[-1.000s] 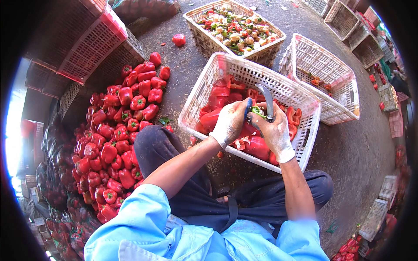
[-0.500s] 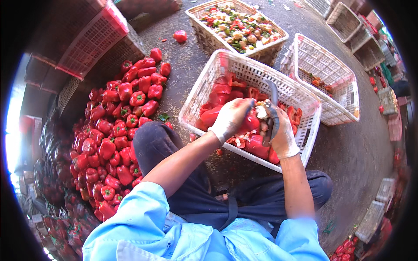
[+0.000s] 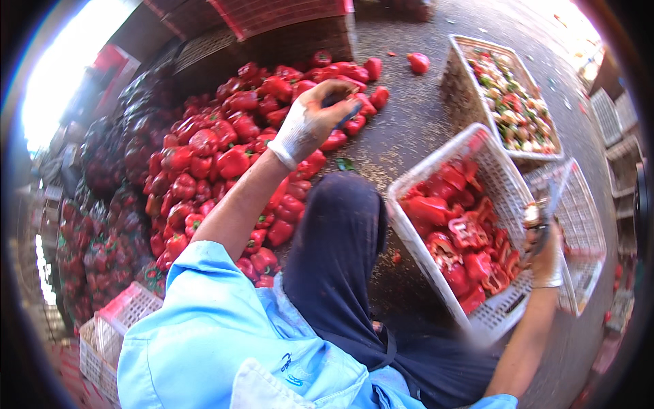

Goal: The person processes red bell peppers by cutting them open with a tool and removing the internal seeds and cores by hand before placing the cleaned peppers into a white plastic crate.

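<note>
My left hand [image 3: 306, 123], in a white glove with bare or dark fingertips, reaches over the far side of a heap of red bell peppers [image 3: 231, 162]. Its fingers are curved, thumb and fingers apart, and I see no pepper between them. At the right, my gloved right hand [image 3: 545, 259] grips a knife [image 3: 556, 196], its blade pointing away from me, above the right rim of a white crate [image 3: 400, 213]. A pale pepper core [image 3: 531, 215] shows by the fingers of that hand, blurred. Inside the crate lie cut red pepper pieces [image 3: 469, 232].
Beyond the crate stands a second crate [image 3: 452, 71] of pepper cores and scraps. Another white crate [image 3: 591, 255] sits to the right. Stacked crates [image 3: 286, 51] edge the heap's far side, with bagged peppers [image 3: 95, 238] at left. One loose pepper [image 3: 418, 63] lies on the floor.
My left hand has left the pepper being cut in the crate and swung left over the heap. My right hand, with the knife, has moved to the crate's right rim. The view has turned left.
</note>
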A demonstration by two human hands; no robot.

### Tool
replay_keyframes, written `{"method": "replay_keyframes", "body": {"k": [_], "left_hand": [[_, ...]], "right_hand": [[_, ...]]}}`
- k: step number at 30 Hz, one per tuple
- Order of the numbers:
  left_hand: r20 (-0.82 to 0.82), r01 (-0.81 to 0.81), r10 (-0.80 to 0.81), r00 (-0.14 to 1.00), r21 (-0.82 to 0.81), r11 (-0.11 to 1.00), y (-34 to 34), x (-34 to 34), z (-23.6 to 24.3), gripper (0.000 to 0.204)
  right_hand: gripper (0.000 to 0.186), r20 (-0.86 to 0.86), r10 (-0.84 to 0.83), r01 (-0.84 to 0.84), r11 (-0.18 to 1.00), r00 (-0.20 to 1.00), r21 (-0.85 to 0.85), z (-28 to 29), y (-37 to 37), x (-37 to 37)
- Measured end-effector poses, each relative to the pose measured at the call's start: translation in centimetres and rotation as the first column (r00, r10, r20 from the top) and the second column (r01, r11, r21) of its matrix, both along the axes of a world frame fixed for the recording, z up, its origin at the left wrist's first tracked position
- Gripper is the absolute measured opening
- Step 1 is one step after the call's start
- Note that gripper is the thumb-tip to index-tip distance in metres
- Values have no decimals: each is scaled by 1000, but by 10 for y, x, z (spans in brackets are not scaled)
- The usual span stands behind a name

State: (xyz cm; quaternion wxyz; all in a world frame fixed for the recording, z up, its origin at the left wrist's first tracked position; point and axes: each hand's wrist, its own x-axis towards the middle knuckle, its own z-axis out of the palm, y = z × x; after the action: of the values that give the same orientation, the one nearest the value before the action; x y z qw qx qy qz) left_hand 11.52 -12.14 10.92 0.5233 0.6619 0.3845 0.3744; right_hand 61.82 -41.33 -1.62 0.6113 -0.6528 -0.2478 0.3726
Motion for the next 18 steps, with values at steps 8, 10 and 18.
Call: {"method": "replay_keyframes", "body": {"k": [8, 10, 18], "left_hand": [[-832, 0, 273, 483, 311, 950, 7, -170, -180, 65], [-908, 81, 215, 360, 260, 962, 13, -168, -192, 77], [-1000, 349, 1, 28, 11, 937, 65, -174, -264, 78]], "right_hand": [[41, 324, -30, 122, 956, 946, -268, 114, 161, 17], [40, 385, 22, 113, 939, 922, -324, 99, 153, -11], [37, 546, 207, -11, 940, 812, -341, 39, 82, -100]]}}
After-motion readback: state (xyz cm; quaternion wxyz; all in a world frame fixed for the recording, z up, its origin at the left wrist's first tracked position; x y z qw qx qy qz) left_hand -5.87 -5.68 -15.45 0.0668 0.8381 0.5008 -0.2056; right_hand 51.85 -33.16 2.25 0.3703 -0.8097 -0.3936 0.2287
